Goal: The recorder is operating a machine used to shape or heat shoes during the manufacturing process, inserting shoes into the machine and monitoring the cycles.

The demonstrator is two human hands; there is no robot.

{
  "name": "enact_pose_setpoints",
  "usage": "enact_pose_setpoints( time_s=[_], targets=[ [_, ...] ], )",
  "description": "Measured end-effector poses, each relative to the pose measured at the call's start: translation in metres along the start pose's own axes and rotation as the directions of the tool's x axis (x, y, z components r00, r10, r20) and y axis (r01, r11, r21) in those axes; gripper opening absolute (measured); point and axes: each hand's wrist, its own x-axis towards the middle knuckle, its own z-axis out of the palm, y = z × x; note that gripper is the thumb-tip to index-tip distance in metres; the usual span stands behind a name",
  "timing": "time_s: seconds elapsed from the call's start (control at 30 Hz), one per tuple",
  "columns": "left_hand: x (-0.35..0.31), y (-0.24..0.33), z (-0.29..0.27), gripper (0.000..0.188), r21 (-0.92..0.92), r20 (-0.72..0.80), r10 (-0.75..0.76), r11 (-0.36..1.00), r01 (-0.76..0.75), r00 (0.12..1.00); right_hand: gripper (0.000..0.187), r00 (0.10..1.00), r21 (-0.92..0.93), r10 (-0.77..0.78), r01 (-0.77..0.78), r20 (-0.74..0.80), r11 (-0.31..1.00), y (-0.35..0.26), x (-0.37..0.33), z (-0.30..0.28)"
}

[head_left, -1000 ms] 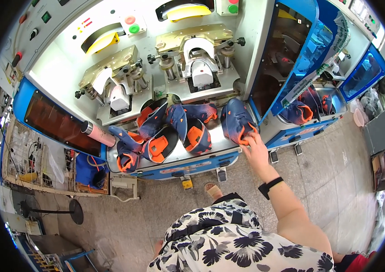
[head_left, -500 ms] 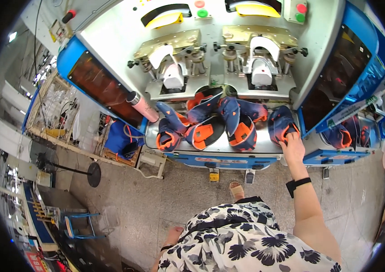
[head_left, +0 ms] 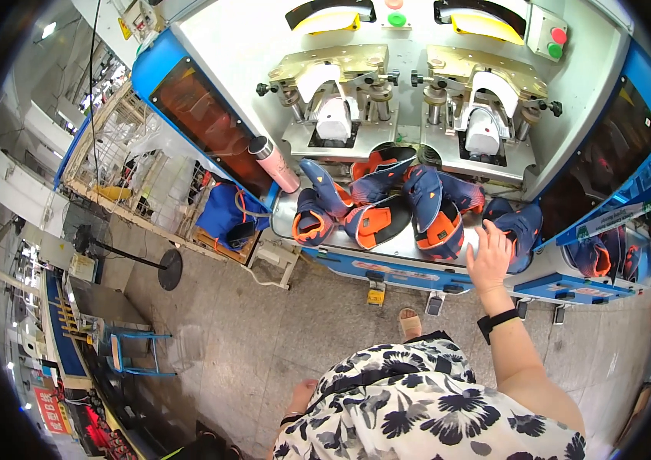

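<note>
My right hand (head_left: 492,257) is open, its fingers spread, over the front edge of the metal ledge. Just beyond its fingertips lies a navy shoe upper (head_left: 523,228), partly covered by the hand; nothing shows in my grasp. To the left, several more navy uppers with orange lining sit crowded together, among them one with its opening toward me (head_left: 375,222) and a smaller-looking one at the left end (head_left: 312,222). My left hand (head_left: 302,393) hangs low beside the patterned dress, and its fingers are mostly hidden.
Behind the uppers stand two machine stations with pale moulds (head_left: 334,121) (head_left: 483,134). A pink tumbler (head_left: 273,164) leans at the ledge's left end. Further uppers (head_left: 594,257) lie on the right-hand shelf. Foot pedals (head_left: 375,296) and a wire-sided cart (head_left: 126,165) are nearby.
My right hand has let go of the right-hand upper and drawn back slightly, fingers opening. That upper now lies turned differently. The whole view has shifted, moving the machine rightward in the picture.
</note>
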Motion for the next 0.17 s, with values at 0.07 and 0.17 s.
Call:
enact_pose_setpoints(
  time_s=[0.07,0.17],
  targets=[
    [-0.006,-0.003,-0.002,0.035,-0.073,-0.012,0.001,0.997,-0.002,1.000,0.041,0.998,-0.015,-0.046,0.046,-0.036,0.999,0.020,-0.002,0.011],
    [-0.020,-0.014,-0.001,0.035,0.075,-0.111,0.029,0.997,-0.021,0.993,0.031,0.998,-0.047,-0.051,0.049,-0.046,0.998,0.050,-0.011,0.017]
  ],
)
